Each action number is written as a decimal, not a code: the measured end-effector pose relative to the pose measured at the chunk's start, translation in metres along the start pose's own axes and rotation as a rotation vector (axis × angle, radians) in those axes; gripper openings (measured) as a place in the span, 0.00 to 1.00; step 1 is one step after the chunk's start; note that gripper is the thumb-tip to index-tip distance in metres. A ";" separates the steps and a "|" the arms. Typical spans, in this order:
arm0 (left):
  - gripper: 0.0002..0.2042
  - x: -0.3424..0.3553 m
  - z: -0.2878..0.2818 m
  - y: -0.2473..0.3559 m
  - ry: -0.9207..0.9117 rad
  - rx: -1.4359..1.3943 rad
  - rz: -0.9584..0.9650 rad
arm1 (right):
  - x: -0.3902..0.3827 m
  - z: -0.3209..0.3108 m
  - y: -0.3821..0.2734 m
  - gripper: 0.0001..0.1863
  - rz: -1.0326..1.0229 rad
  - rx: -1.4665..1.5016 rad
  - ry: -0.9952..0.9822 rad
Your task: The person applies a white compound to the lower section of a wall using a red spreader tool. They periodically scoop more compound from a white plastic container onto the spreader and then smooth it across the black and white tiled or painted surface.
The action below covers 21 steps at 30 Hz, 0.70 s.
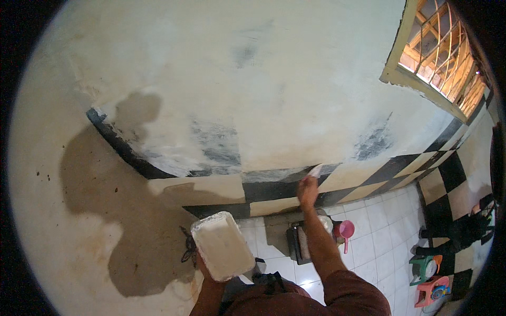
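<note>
My right hand (308,191) is closed around a small flat tool (316,170) with a white, wedge-shaped end. That end touches the wall (295,126) at a dark painted check, along the edge of a whitish smear. The tool's handle is hidden inside my fist, so I cannot tell its exact kind. Low on the left, my left hand (204,267) grips a rectangular tub (213,217) from its left side and underneath. Pale, creamy paste (221,247) lies in the tub, and its rim is crusted white. Most of the left hand's fingers are behind the tub.
Below the wall, a black box-like object (293,245) and a pink dipper (346,229) stand on white floor tiles (369,237). Green (423,268) and pink stools (425,293) are at the right. A barred window (443,52) is at upper right.
</note>
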<state>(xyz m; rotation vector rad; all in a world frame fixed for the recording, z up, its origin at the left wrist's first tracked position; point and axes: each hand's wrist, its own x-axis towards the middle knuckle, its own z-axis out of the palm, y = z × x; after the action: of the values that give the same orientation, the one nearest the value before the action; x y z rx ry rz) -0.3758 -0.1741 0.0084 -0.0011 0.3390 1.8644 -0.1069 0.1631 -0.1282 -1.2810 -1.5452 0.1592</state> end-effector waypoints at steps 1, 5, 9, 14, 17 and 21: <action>0.31 -0.006 -0.004 0.011 0.019 0.020 0.037 | -0.022 0.033 -0.054 0.06 -0.063 -0.150 0.009; 0.31 -0.010 -0.004 0.015 0.022 0.023 0.057 | -0.079 0.075 -0.164 0.07 -0.113 0.128 -0.291; 0.31 -0.010 -0.005 0.015 0.028 0.022 0.062 | -0.095 0.057 -0.206 0.06 -0.079 0.173 -0.592; 0.30 -0.005 -0.004 0.012 0.022 0.023 0.045 | -0.094 0.008 -0.134 0.07 0.155 0.283 -0.467; 0.30 0.003 0.001 0.005 0.010 0.024 0.015 | -0.079 -0.036 -0.031 0.06 0.114 0.110 -0.194; 0.30 0.005 0.005 0.007 0.010 0.028 0.018 | -0.027 -0.061 -0.004 0.06 0.159 -0.186 0.057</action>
<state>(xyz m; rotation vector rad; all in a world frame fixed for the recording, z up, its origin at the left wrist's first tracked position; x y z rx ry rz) -0.3830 -0.1705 0.0143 0.0119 0.3733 1.8775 -0.0667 0.1103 -0.1168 -1.5430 -1.4347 0.0810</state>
